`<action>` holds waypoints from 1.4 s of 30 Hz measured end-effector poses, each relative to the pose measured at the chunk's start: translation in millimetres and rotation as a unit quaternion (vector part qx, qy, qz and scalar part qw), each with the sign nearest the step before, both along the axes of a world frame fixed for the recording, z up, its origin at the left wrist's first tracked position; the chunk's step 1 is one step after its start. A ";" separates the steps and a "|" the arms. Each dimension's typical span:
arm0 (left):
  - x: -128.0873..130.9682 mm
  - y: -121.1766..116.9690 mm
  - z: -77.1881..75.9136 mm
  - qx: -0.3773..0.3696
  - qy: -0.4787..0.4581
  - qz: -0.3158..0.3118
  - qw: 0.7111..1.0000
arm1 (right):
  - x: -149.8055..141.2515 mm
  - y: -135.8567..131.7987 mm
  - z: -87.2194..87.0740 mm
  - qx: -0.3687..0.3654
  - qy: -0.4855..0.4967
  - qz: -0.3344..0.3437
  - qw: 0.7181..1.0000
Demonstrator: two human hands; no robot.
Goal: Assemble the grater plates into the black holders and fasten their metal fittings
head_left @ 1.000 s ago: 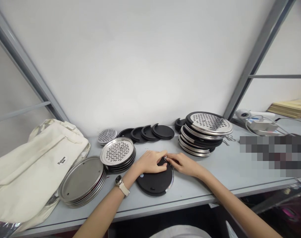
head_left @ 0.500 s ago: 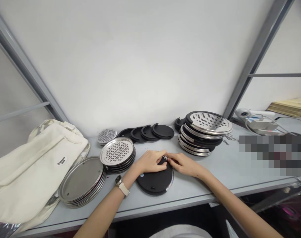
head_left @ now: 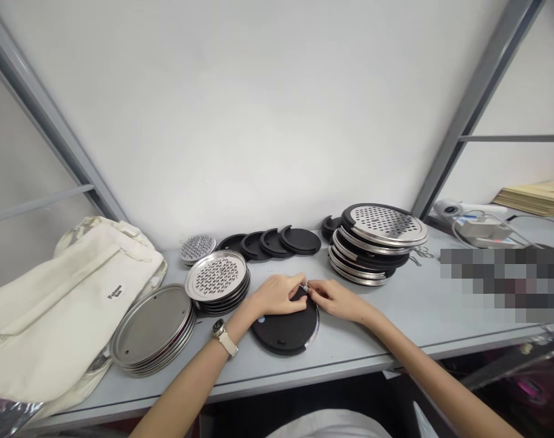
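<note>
Pinching something metallic (head_left: 304, 288), right fingers (head_left: 318, 292) beside left fingers (head_left: 297, 280) (grip unclear) on black disc (head_left: 281, 331); bag label (head_left: 115, 292) illegible

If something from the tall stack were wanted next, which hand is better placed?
Probably the right hand: it is nearer the tall stack, though its fingers seem to pinch a small metal piece. The left hand is farther away, resting on the black disc.
</note>
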State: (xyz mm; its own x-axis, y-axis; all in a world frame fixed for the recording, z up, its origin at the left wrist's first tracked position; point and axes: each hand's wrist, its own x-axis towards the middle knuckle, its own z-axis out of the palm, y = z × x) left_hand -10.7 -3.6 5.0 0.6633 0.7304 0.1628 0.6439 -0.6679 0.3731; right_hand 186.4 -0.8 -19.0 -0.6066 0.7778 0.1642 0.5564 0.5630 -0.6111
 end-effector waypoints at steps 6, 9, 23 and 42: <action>0.5 0.4 -1.9 0.009 -0.001 0.003 1.000 | -1.0 1.5 -1.1 -0.017 0.000 -0.004 1.000; 0.3 1.2 -3.5 0.012 -0.008 -0.002 1.000 | -1.0 1.8 -2.6 -0.021 0.001 -0.011 1.000; -2.0 2.4 -3.2 -0.015 -0.048 -0.018 0.999 | -0.6 4.0 -5.4 -0.016 0.004 -0.015 1.000; -0.7 2.5 -2.0 -0.020 -0.045 -0.014 0.999 | -0.4 4.7 -5.4 -0.024 0.011 -0.027 0.999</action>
State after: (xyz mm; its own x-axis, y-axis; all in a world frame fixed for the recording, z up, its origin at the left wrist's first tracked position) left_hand -11.4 -1.1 2.9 0.6676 0.7191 0.1927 0.5884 -0.6682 0.4552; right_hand 186.0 3.9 -24.4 -0.5598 0.8168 0.1395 0.5713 0.5024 -0.6490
